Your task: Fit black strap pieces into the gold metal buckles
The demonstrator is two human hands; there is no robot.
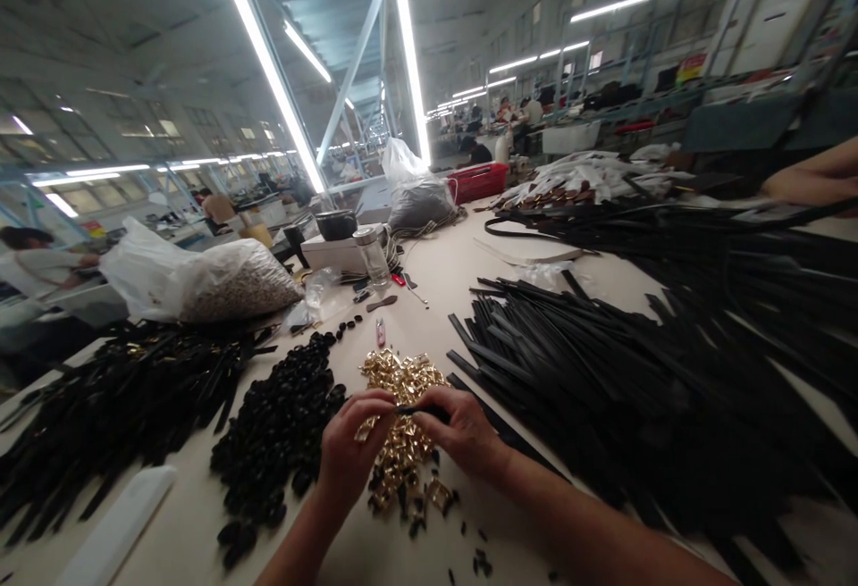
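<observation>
Above a pile of gold metal buckles [419,372], my two hands meet at a black strap [435,411]. My right hand [466,432] pinches the strap between thumb and fingers. The fingertips of my left hand [355,439] close on its end; whether a small buckle or loop is there too is too blurred to tell. Left of the buckles lies a heap of small black loops [288,416]. On the right spreads a large bundle of long black straps [576,372]. Small black bits [481,561] are scattered near my right forearm.
At far left is a pile of black straps with gold parts [127,389], near a white flat bar [121,523]. Behind stand a filled plastic bag [228,282], a glass jar [372,257] and a red basket [479,181]. Another person's arm [814,177] reaches in at right.
</observation>
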